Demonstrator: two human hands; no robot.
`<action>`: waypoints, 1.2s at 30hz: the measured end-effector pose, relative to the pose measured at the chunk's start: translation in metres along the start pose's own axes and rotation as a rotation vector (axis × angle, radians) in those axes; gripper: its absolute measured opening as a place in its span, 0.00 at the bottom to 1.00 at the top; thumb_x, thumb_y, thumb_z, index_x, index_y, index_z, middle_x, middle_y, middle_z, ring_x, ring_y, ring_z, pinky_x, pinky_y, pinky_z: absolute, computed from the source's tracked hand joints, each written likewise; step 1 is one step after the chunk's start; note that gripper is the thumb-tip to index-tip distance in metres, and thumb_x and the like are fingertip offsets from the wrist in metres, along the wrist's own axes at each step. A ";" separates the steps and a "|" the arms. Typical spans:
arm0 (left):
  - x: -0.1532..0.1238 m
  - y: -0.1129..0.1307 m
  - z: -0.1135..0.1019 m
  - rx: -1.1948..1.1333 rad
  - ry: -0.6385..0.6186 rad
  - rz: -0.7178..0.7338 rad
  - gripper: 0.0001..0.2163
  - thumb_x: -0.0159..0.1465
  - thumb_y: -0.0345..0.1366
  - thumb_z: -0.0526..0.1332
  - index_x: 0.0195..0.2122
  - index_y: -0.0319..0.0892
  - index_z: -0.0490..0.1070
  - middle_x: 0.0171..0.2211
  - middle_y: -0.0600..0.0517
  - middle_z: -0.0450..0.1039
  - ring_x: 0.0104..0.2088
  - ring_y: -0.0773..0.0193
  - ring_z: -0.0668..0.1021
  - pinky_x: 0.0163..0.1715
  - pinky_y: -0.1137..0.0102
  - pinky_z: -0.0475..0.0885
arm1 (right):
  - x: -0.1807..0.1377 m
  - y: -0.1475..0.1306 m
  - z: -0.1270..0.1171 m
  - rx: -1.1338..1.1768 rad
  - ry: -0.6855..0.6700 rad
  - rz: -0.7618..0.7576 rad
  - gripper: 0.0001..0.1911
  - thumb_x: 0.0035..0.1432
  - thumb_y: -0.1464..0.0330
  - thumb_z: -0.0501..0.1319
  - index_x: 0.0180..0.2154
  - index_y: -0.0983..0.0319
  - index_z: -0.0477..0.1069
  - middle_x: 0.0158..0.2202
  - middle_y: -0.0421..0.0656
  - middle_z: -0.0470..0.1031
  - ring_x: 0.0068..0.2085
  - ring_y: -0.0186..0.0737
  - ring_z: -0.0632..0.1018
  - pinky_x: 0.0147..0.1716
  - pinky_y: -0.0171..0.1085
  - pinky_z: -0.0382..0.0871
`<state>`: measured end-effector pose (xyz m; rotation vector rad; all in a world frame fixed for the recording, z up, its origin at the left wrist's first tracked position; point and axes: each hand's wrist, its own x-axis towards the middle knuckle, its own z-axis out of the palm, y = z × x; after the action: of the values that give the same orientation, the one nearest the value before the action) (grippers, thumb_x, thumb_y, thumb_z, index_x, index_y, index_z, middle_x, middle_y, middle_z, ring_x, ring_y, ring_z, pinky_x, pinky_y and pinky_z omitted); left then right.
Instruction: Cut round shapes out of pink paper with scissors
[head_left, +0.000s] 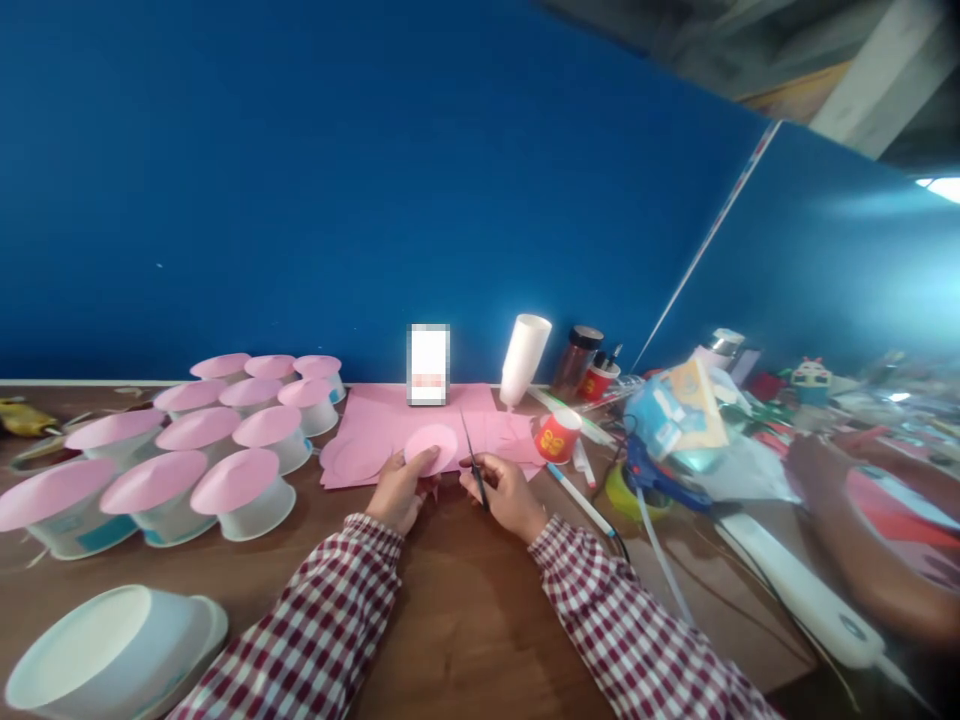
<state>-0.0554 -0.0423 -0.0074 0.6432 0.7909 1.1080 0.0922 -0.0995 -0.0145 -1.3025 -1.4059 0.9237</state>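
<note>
My left hand pinches a round pink paper disc by its lower edge, thumb on top. In my right hand is a pair of scissors, its blades pointing up and away beside the disc. Whether the blades are parted I cannot tell. Both hands are closed, just in front of a stack of pink paper sheets, where curved outlines show. Off to the left stand several white paper cups, upside down or upright I cannot tell, each topped with a shallow pink paper cone.
A stack of white cups, a red cup, a dark-lidded jar and a marker lie right of the paper. Farther right are a blue glue gun, a white power strip and another person's arm. White bowls sit front left.
</note>
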 end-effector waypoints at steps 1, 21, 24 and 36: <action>0.000 0.000 0.001 -0.001 0.002 0.002 0.11 0.47 0.31 0.68 0.32 0.35 0.71 0.25 0.52 0.71 0.22 0.71 0.71 0.19 0.77 0.67 | 0.000 0.000 0.000 -0.007 -0.001 -0.004 0.18 0.53 0.60 0.62 0.41 0.65 0.71 0.21 0.36 0.66 0.22 0.31 0.69 0.21 0.30 0.64; -0.002 0.001 0.000 0.008 -0.011 0.000 0.14 0.47 0.35 0.68 0.32 0.34 0.71 0.25 0.50 0.71 0.24 0.68 0.73 0.18 0.76 0.66 | 0.000 0.001 -0.006 0.080 -0.142 0.106 0.19 0.52 0.57 0.62 0.40 0.65 0.72 0.21 0.35 0.64 0.21 0.29 0.66 0.19 0.29 0.62; -0.001 0.001 0.000 0.012 -0.015 0.000 0.14 0.47 0.35 0.68 0.33 0.34 0.70 0.26 0.50 0.71 0.24 0.67 0.73 0.18 0.75 0.66 | 0.000 0.001 -0.006 0.094 -0.147 0.120 0.19 0.52 0.58 0.63 0.39 0.66 0.71 0.21 0.35 0.64 0.21 0.28 0.66 0.18 0.29 0.61; -0.001 -0.001 0.000 0.073 -0.024 0.025 0.16 0.46 0.36 0.68 0.34 0.32 0.71 0.25 0.49 0.71 0.23 0.67 0.72 0.16 0.75 0.64 | 0.000 0.001 -0.006 0.058 -0.158 0.094 0.16 0.53 0.57 0.62 0.32 0.65 0.70 0.20 0.34 0.61 0.21 0.28 0.65 0.20 0.30 0.62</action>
<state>-0.0552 -0.0434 -0.0078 0.7278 0.8074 1.0966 0.0984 -0.1003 -0.0137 -1.2835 -1.4368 1.1435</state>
